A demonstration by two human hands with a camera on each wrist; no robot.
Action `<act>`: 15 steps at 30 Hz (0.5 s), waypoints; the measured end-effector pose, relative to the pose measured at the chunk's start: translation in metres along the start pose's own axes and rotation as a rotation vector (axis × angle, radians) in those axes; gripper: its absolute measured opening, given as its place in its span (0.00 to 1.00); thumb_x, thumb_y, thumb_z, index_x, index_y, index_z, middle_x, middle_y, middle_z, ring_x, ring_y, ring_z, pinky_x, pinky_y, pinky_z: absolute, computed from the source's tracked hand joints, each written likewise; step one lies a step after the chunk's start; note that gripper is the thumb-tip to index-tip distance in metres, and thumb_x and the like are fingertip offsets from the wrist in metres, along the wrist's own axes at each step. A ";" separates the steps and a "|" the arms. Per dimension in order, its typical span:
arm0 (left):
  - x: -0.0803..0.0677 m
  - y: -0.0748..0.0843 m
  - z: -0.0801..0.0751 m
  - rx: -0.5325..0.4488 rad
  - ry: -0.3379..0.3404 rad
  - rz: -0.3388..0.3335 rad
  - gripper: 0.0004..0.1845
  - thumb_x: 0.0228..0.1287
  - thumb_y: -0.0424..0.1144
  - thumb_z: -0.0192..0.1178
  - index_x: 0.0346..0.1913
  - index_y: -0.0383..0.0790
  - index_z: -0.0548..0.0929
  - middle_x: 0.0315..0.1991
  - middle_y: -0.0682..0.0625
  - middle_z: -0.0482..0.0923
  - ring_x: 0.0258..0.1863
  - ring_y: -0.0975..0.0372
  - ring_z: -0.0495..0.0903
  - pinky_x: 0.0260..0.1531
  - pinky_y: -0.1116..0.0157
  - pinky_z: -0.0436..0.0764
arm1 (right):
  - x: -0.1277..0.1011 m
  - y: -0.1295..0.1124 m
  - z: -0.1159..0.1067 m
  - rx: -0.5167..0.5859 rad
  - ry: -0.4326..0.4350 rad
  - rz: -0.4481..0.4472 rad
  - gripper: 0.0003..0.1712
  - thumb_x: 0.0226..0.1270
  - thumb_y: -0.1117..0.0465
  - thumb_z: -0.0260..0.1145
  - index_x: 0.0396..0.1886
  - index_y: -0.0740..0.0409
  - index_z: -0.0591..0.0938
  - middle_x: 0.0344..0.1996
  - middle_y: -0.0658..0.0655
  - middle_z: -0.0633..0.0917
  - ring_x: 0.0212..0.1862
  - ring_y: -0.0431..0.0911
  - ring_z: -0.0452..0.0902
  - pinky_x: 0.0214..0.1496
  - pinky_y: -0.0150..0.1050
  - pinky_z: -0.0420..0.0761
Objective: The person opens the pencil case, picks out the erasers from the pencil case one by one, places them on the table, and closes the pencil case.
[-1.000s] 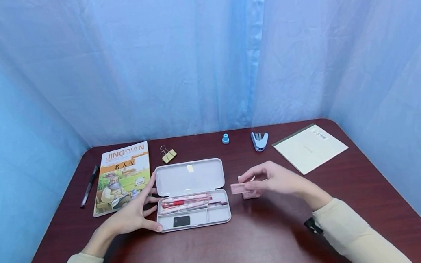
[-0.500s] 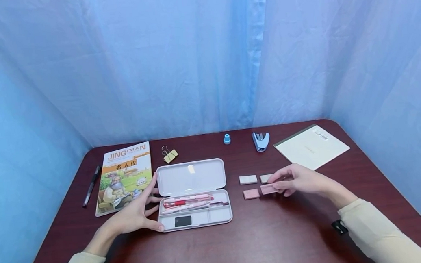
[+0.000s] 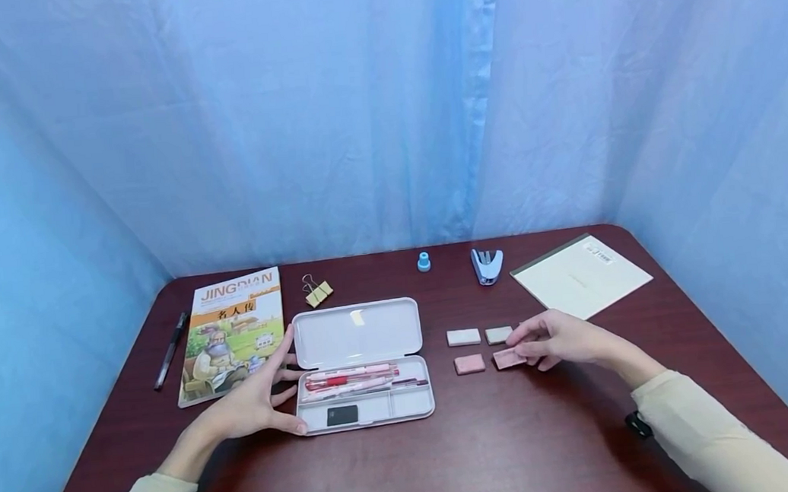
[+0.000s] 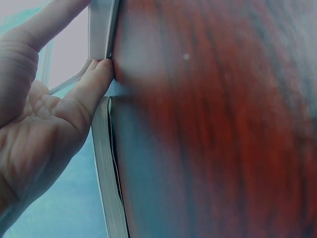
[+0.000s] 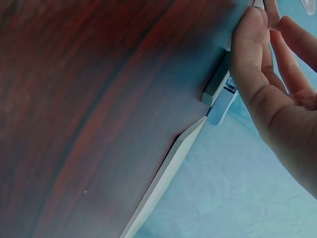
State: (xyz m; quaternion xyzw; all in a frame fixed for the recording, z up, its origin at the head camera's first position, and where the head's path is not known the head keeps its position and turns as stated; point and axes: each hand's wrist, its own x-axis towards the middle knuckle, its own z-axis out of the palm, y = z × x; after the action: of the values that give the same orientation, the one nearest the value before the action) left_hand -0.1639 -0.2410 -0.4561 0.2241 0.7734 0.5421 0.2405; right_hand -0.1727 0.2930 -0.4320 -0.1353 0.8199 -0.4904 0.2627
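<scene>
An open white pencil case lies with its lid folded back; pens and a black card-like piece are inside. My left hand spans its left end, fingers spread, thumb at the front corner and a fingertip touching the case's side in the left wrist view. Right of the case, my right hand pinches a pink eraser between thumb and fingers, low over the table. Beside it lie another pink eraser, a white one and a greenish-beige one.
A picture-covered book and a black pen lie at the left. Along the back are a yellow binder clip, a small light-blue cone-shaped piece and a blue stapler. A cream notebook lies at the back right.
My right hand has moved right, away from the case's edge, carrying the pink eraser to the right of the other pink one and lowering it. The left hand stays at the case.
</scene>
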 end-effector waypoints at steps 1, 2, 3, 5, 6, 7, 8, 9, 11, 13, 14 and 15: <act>0.000 0.000 0.000 -0.002 0.002 0.002 0.72 0.52 0.34 0.80 0.81 0.65 0.31 0.73 0.37 0.50 0.72 0.42 0.60 0.66 0.55 0.70 | 0.000 0.000 0.000 -0.004 0.004 0.000 0.18 0.72 0.64 0.67 0.56 0.73 0.81 0.35 0.58 0.85 0.38 0.51 0.81 0.37 0.45 0.89; 0.000 0.000 0.001 -0.008 0.002 0.003 0.72 0.52 0.33 0.80 0.81 0.64 0.31 0.73 0.37 0.50 0.72 0.42 0.60 0.66 0.55 0.70 | 0.000 0.001 -0.001 -0.009 0.005 0.003 0.19 0.72 0.64 0.67 0.56 0.72 0.81 0.35 0.58 0.85 0.38 0.51 0.81 0.38 0.45 0.89; -0.001 -0.001 0.001 -0.014 0.001 0.004 0.72 0.52 0.33 0.80 0.81 0.64 0.31 0.73 0.36 0.50 0.72 0.42 0.60 0.67 0.55 0.70 | 0.000 0.001 -0.001 -0.011 0.006 0.008 0.19 0.72 0.64 0.67 0.56 0.72 0.81 0.36 0.58 0.85 0.38 0.51 0.81 0.38 0.45 0.89; -0.001 -0.002 0.003 -0.026 -0.007 0.003 0.72 0.52 0.32 0.79 0.81 0.63 0.31 0.73 0.35 0.49 0.72 0.42 0.60 0.67 0.55 0.70 | -0.002 0.002 -0.001 -0.017 0.008 0.010 0.20 0.72 0.63 0.67 0.57 0.72 0.80 0.37 0.59 0.85 0.39 0.53 0.80 0.39 0.45 0.89; -0.001 -0.002 0.003 -0.029 -0.012 0.000 0.72 0.52 0.32 0.79 0.81 0.63 0.30 0.73 0.35 0.49 0.72 0.42 0.59 0.67 0.55 0.70 | -0.002 0.003 -0.001 -0.018 0.010 0.008 0.20 0.72 0.63 0.67 0.58 0.72 0.80 0.38 0.60 0.85 0.39 0.53 0.80 0.39 0.46 0.89; -0.001 -0.002 0.004 -0.032 -0.016 -0.001 0.72 0.52 0.33 0.79 0.81 0.63 0.30 0.73 0.35 0.48 0.72 0.41 0.59 0.67 0.54 0.70 | -0.003 0.003 0.000 -0.017 0.014 0.007 0.21 0.72 0.63 0.68 0.58 0.72 0.80 0.39 0.60 0.85 0.40 0.54 0.80 0.39 0.46 0.89; -0.001 -0.002 0.004 -0.033 -0.017 -0.003 0.72 0.52 0.33 0.79 0.81 0.63 0.30 0.73 0.35 0.48 0.72 0.41 0.59 0.67 0.54 0.70 | -0.004 0.004 0.000 -0.015 0.015 0.004 0.21 0.72 0.63 0.68 0.59 0.73 0.79 0.40 0.61 0.84 0.40 0.54 0.81 0.40 0.46 0.89; -0.001 -0.002 0.004 -0.029 -0.017 -0.003 0.72 0.52 0.33 0.79 0.81 0.63 0.30 0.74 0.35 0.48 0.72 0.41 0.59 0.67 0.54 0.70 | -0.005 0.004 0.000 -0.012 0.018 0.000 0.22 0.72 0.63 0.68 0.59 0.73 0.79 0.42 0.61 0.84 0.41 0.54 0.81 0.40 0.47 0.89; 0.000 -0.002 0.003 -0.026 -0.014 -0.001 0.72 0.52 0.33 0.79 0.81 0.62 0.29 0.73 0.35 0.48 0.72 0.41 0.59 0.67 0.53 0.70 | -0.006 0.004 0.001 -0.010 0.026 0.000 0.22 0.72 0.63 0.68 0.59 0.72 0.79 0.44 0.62 0.84 0.42 0.55 0.81 0.41 0.47 0.89; 0.000 -0.001 0.002 -0.023 -0.010 0.006 0.72 0.52 0.33 0.79 0.81 0.62 0.29 0.73 0.35 0.49 0.72 0.41 0.59 0.67 0.53 0.70 | -0.006 0.001 0.001 -0.020 0.037 -0.001 0.22 0.72 0.62 0.68 0.60 0.71 0.79 0.45 0.62 0.84 0.42 0.55 0.82 0.41 0.47 0.89; 0.000 -0.001 0.001 -0.022 -0.009 0.009 0.72 0.52 0.33 0.79 0.81 0.62 0.30 0.73 0.35 0.49 0.72 0.41 0.59 0.67 0.54 0.70 | -0.006 -0.001 0.000 -0.033 0.045 -0.003 0.22 0.71 0.62 0.68 0.60 0.70 0.79 0.46 0.62 0.83 0.42 0.55 0.82 0.41 0.46 0.89; 0.000 -0.001 0.000 -0.020 -0.009 0.012 0.72 0.52 0.33 0.79 0.81 0.62 0.30 0.73 0.35 0.49 0.72 0.41 0.59 0.67 0.54 0.70 | -0.007 -0.003 0.000 -0.050 0.053 -0.011 0.22 0.71 0.62 0.69 0.59 0.70 0.79 0.45 0.62 0.84 0.42 0.54 0.82 0.41 0.46 0.89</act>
State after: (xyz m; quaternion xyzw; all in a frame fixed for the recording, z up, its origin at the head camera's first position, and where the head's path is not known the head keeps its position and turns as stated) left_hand -0.1640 -0.2406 -0.4568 0.2288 0.7655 0.5501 0.2430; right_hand -0.1675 0.2949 -0.4270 -0.1336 0.8379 -0.4744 0.2347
